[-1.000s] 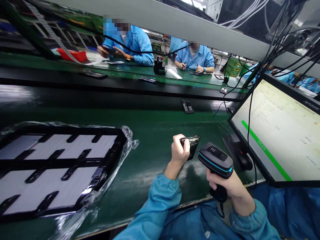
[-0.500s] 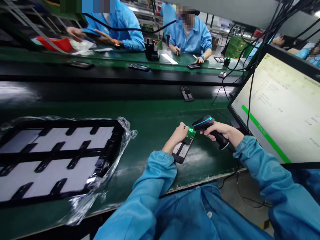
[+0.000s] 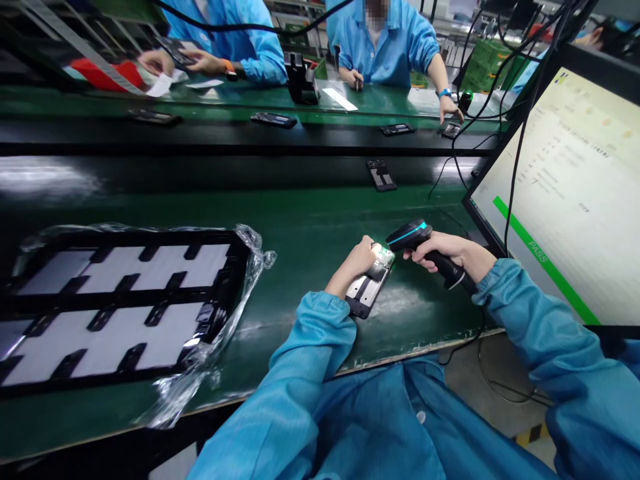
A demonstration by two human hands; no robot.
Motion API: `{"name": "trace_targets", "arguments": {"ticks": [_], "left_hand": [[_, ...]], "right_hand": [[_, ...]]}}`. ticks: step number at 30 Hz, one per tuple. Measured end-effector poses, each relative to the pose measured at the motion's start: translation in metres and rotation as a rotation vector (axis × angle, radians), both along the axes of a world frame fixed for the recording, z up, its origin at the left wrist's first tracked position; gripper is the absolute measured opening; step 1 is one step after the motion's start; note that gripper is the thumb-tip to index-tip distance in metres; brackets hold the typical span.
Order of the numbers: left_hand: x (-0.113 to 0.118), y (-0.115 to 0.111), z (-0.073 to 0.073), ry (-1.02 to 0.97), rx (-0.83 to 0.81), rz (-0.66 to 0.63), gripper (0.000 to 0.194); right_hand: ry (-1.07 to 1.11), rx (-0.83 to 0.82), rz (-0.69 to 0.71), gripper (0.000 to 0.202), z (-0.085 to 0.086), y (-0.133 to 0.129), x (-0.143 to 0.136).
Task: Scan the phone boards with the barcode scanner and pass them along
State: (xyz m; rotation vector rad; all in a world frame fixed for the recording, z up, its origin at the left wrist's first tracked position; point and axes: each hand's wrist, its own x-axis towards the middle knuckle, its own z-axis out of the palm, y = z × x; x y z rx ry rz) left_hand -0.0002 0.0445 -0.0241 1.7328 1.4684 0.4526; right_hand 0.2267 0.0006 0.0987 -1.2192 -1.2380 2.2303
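Note:
My right hand (image 3: 445, 253) is wrapped round the grip of a black barcode scanner (image 3: 413, 233) with a lit blue stripe. The scanner's nose points left at an opened phone (image 3: 364, 292) on the green bench. My left hand (image 3: 361, 260) lies closed at the phone's upper left edge, gripping it. Bright white light with a touch of green falls on the circuit board at the phone's top end. The fingertips of my left hand are partly hidden.
A black tray (image 3: 145, 303) with pale flat inserts and crumpled clear film stands at left. A monitor (image 3: 565, 200) showing a green PASS bar is at right, cables hanging before it. Another opened phone (image 3: 381, 175) lies farther back. Co-workers in blue sit across the line.
The light on the phone's board has turned from green to mostly white. My hands keep their holds while the view has shifted slightly. A co-worker's hand across has reached to the right.

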Motion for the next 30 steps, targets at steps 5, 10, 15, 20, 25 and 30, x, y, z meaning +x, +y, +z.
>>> {"name": "trace_targets", "arguments": {"ticks": [5, 10, 15, 20, 25, 30], "left_hand": [[-0.001, -0.001, 0.003, 0.011, 0.016, -0.032, 0.019], [-0.001, -0.001, 0.007, 0.009, 0.036, -0.051, 0.016], [0.000, 0.000, 0.011, 0.019, 0.033, -0.060, 0.015], [0.002, -0.005, 0.017, 0.049, 0.041, -0.052, 0.015], [0.004, -0.016, 0.017, 0.030, 0.097, -0.006, 0.021], [0.006, -0.021, 0.016, -0.002, 0.100, 0.067, 0.029]], "right_hand": [[-0.016, 0.006, 0.032, 0.020, 0.002, 0.001, 0.002], [-0.048, 0.021, 0.049, 0.019, 0.005, 0.004, 0.004], [-0.058, 0.010, 0.049, 0.020, 0.007, 0.006, 0.006], [-0.036, 0.089, 0.002, 0.021, 0.009, 0.000, 0.000], [-0.066, 0.123, -0.025, 0.020, 0.016, -0.007, -0.023], [-0.137, 0.107, 0.018, 0.013, 0.021, -0.002, -0.041]]}}
